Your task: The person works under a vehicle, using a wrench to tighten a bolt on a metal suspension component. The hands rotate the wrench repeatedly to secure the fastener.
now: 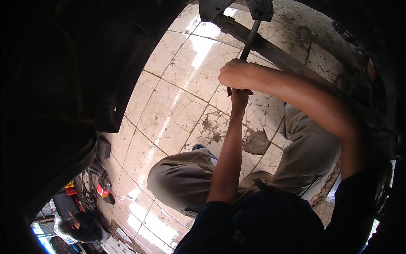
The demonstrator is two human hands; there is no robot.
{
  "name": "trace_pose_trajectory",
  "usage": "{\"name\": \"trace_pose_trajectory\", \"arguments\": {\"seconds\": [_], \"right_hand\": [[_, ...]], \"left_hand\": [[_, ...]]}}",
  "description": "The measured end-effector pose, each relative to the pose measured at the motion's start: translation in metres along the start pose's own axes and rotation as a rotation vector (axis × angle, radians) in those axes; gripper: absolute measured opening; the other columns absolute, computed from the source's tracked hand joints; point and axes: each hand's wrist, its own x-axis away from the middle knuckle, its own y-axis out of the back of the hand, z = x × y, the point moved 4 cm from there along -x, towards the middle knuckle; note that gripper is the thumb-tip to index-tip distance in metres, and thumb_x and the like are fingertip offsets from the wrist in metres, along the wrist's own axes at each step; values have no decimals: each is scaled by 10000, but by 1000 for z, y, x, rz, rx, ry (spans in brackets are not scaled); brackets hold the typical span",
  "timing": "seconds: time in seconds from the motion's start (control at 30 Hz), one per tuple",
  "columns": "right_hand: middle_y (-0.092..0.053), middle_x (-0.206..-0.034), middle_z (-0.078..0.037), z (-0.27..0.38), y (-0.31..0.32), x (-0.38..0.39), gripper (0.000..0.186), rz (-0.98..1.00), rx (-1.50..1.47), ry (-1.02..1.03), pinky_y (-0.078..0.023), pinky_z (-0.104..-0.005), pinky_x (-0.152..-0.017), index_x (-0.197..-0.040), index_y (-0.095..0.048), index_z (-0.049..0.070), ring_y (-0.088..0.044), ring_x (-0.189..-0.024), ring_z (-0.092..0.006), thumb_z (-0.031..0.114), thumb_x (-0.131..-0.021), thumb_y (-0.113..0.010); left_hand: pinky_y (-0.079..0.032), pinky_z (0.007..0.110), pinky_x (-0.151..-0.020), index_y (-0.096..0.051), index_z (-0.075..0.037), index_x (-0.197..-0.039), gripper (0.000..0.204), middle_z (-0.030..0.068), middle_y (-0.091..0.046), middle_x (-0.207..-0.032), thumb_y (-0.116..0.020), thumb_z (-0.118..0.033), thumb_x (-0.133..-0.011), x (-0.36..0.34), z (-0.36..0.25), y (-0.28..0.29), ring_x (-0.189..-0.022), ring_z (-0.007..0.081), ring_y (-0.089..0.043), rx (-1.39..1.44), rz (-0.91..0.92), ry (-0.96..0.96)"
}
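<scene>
A long dark metal bar (pixel 250 40) slants down from a dark bracket (pixel 260 10) at the top of the view. My right hand (pixel 235 74) is closed around the bar's lower part, with its forearm reaching across from the right. Just below it, my left hand (pixel 240 98) is also closed at the bar's lower end. The right hand partly covers the left hand's fingers. A short dark end of the bar (pixel 229 91) shows beside the left hand.
A dark beam (pixel 275 53) runs diagonally behind the bar. Dark vehicle-like bodywork (pixel 108 106) fills the left and overhead. Below lies a cracked tile floor (pixel 169 101). At lower left, another person (pixel 84 226) sits near tools and a red container (pixel 102 189).
</scene>
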Motion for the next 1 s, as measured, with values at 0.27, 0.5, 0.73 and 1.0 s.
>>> {"name": "trace_pose_trajectory", "arguments": {"seconds": [0.27, 0.5, 0.73, 1.0], "right_hand": [[-698, -807, -194, -5, -4, -2, 95, 10, -83, -38, -560, -433, -679, -759, -725, 15, -692, -797, -343, 65, -705, -667], [-709, -860, -190, -6, 7, 4, 121, -4, -137, 14, -563, -421, -688, -812, -725, -22, -696, -832, -330, 59, -727, -693], [-700, -851, -200, -5, 9, 6, 113, 10, -183, 19, -554, -428, -691, -797, -717, -15, -687, -829, -347, 27, -728, -638], [-698, -866, -203, -12, -3, -3, 148, 29, -200, 57, -546, -432, -700, -821, -718, 1, -684, -830, -348, 26, -729, -605]], "left_hand": [[-561, 329, -667, -504, 15, -1144, 297, 114, -644, -971, -582, -117, -889, -4, 7, -1, -774, 191, -663, -20, 68, 58], [-556, 326, -621, -494, 13, -1121, 231, 103, -614, -918, -548, -65, -910, -3, 6, -1, -763, 184, -639, 29, 57, 14], [-528, 318, -674, -574, -4, -911, 139, 64, -614, -810, -556, -142, -898, -2, 4, -1, -768, 159, -645, -46, 38, 44], [-544, 326, -683, -570, -23, -916, 107, 50, -596, -839, -554, -124, -885, -2, 3, -1, -744, 149, -624, -52, 79, -67]]}}
